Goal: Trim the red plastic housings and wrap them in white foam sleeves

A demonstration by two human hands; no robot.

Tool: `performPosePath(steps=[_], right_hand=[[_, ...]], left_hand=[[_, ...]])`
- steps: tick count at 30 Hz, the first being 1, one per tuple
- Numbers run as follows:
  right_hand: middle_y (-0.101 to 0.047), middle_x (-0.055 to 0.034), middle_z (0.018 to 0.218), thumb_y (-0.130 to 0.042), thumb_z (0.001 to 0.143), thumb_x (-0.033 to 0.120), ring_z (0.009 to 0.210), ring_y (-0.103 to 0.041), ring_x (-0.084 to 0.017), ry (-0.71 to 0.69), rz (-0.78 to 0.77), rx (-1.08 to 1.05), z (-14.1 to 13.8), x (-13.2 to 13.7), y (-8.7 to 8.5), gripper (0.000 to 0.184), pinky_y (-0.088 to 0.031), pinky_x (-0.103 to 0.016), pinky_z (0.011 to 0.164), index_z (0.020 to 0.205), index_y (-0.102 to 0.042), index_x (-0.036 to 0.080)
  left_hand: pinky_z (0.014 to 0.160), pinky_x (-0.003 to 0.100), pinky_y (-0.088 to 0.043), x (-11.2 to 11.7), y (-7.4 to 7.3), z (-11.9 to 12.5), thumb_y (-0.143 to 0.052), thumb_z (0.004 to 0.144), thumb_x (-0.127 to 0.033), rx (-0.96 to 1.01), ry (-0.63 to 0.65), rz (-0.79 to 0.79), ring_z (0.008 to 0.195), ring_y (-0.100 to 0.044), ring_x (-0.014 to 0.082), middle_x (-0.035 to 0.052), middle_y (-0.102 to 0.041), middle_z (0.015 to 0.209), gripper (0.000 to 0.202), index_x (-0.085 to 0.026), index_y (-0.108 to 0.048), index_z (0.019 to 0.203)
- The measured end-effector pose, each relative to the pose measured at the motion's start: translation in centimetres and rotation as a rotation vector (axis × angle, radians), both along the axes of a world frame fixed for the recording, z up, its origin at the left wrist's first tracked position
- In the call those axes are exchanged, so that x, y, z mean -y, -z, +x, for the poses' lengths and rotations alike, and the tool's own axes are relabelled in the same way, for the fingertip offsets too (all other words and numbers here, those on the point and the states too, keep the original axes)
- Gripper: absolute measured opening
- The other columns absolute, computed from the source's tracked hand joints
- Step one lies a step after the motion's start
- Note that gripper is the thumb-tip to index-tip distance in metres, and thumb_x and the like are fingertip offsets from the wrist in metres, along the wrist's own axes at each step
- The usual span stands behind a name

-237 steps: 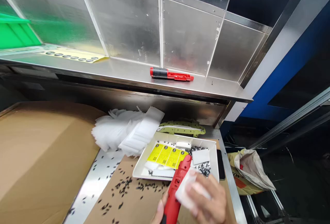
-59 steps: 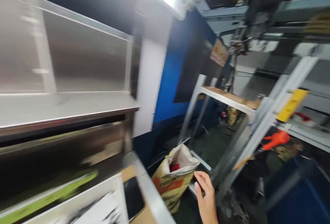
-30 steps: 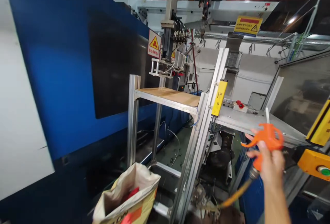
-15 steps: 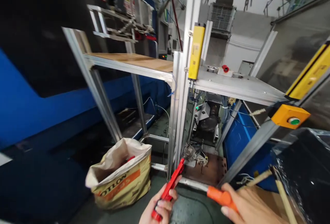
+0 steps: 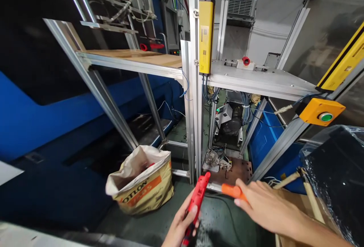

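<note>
My left hand [image 5: 182, 224] is closed round a long red plastic part [image 5: 196, 200], holding it upright and tilted at the bottom middle of the view. My right hand [image 5: 263, 207] grips an orange air blow gun [image 5: 231, 190], whose metal nozzle points left at the upper end of the red part. The gun's tip sits a few centimetres from the part. Both hands hang over the dark green floor, in front of an aluminium machine frame [image 5: 192, 99].
An open paper sack [image 5: 142, 186] with red scraps stands on the floor to the left. A yellow light-curtain bar [image 5: 206, 35] is fixed to the frame post. An orange box with a green button [image 5: 322, 111] is at the right, above a black wrapped load [image 5: 338, 175].
My right hand took the orange blow gun from its place at the frame and brought it down. Both hands have come closer together, with the nozzle now aimed at the red part's top.
</note>
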State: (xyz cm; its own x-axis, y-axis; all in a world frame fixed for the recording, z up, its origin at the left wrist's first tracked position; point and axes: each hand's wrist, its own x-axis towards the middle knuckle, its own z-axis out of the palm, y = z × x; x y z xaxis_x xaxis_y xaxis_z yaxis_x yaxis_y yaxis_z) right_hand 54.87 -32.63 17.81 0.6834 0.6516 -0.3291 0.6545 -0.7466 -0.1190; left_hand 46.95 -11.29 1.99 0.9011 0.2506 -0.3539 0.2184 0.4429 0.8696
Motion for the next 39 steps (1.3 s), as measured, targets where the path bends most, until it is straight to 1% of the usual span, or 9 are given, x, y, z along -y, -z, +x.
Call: performPosePath(steps=[3,7,11,14,19,23,29,32,39], right_hand=[[-0.071,-0.0142,0.101,-0.044,0.094,0.039,0.094,-0.066,-0.033,-0.092,-0.008,-0.18,0.3,-0.3,-0.6,0.042,-0.047,-0.039,0.077,0.128,-0.058,0.02],[-0.066,-0.0182,0.109,-0.03,0.097,0.038,0.103,-0.061,-0.036,0.017,0.05,-0.169,0.6,-0.7,-1.3,0.049,-0.046,-0.048,0.085,0.136,-0.048,0.015],[-0.065,-0.0159,0.106,-0.04,0.094,0.039,0.101,-0.06,-0.036,-0.035,0.0,-0.282,1.2,-0.9,-1.6,0.043,-0.045,-0.045,0.084,0.128,-0.055,0.018],[-0.065,-0.0158,0.104,-0.03,0.098,0.037,0.1,-0.06,-0.035,0.037,0.069,-0.166,1.8,-0.8,-1.6,0.047,-0.044,-0.046,0.083,0.136,-0.047,0.016],[-0.066,-0.0152,0.104,-0.037,0.097,0.035,0.102,-0.06,-0.035,-0.044,0.01,-0.202,2.4,-0.9,-1.5,0.045,-0.043,-0.044,0.085,0.136,-0.048,0.017],[-0.067,-0.0168,0.105,-0.037,0.097,0.031,0.098,-0.063,-0.034,-0.051,-0.016,-0.15,1.9,-1.7,-1.1,0.046,-0.045,-0.042,0.079,0.138,-0.047,0.014],[-0.069,-0.0166,0.102,-0.039,0.097,0.029,0.096,-0.065,-0.035,-0.104,-0.01,-0.091,0.7,-3.2,-0.1,0.042,-0.047,-0.044,0.078,0.136,-0.048,0.015],[-0.071,-0.0174,0.099,-0.05,0.094,0.033,0.092,-0.068,-0.038,-0.195,-0.137,-0.196,-0.1,-4.5,-0.1,0.036,-0.049,-0.042,0.072,0.125,-0.058,0.016],[-0.073,-0.0167,0.096,-0.052,0.094,0.035,0.089,-0.069,-0.036,-0.276,-0.148,-0.16,-0.6,-6.2,0.0,0.034,-0.05,-0.038,0.069,0.121,-0.06,0.016]], left_hand=[[0.073,0.032,-0.055,-0.9,0.9,-0.2,-0.068,0.077,-0.055,0.098,0.05,0.39,0.077,-0.063,0.0226,0.0057,-0.071,0.081,0.057,-0.024,-0.064,0.124],[0.114,0.049,-0.027,-2.1,1.8,-0.5,-0.059,0.08,-0.058,0.144,0.06,0.612,0.123,-0.052,0.0325,0.0111,-0.067,0.123,0.055,-0.025,-0.064,0.124],[0.112,0.05,-0.031,-2.9,2.4,-1.3,-0.054,0.085,-0.052,0.162,0.089,0.854,0.123,-0.053,0.0323,0.0118,-0.066,0.125,0.049,-0.027,-0.062,0.126],[0.094,0.034,-0.049,-3.4,2.4,-1.8,-0.048,0.091,-0.043,0.203,0.144,1.073,0.104,-0.064,0.0231,0.0086,-0.068,0.112,0.045,-0.031,-0.054,0.135],[0.068,0.022,-0.048,-4.1,1.7,-1.8,-0.053,0.089,-0.035,0.165,0.103,1.129,0.073,-0.064,0.016,0.0039,-0.067,0.095,0.041,-0.038,-0.058,0.13],[0.062,0.018,-0.046,-3.8,0.8,-1.1,-0.071,0.076,-0.029,0.066,-0.044,0.727,0.066,-0.058,0.0142,0.002,-0.067,0.085,0.035,-0.036,-0.072,0.11],[0.047,0.02,-0.054,-3.2,0.1,1.2,-0.059,0.085,-0.011,-0.159,-0.394,-0.536,0.052,-0.062,0.0143,0.0012,-0.064,0.067,0.045,-0.015,-0.053,0.129],[0.059,0.015,-0.058,-3.6,0.0,2.3,-0.038,0.091,-0.001,-0.202,-0.431,-0.861,0.059,-0.067,0.0112,0.0053,-0.065,0.073,0.037,-0.002,-0.046,0.127],[0.055,0.014,-0.06,-4.5,-0.5,1.7,-0.029,0.095,-0.003,-0.216,-0.444,-1.474,0.06,-0.067,0.01,0.004,-0.06,0.078,0.039,-0.005,-0.036,0.134]])
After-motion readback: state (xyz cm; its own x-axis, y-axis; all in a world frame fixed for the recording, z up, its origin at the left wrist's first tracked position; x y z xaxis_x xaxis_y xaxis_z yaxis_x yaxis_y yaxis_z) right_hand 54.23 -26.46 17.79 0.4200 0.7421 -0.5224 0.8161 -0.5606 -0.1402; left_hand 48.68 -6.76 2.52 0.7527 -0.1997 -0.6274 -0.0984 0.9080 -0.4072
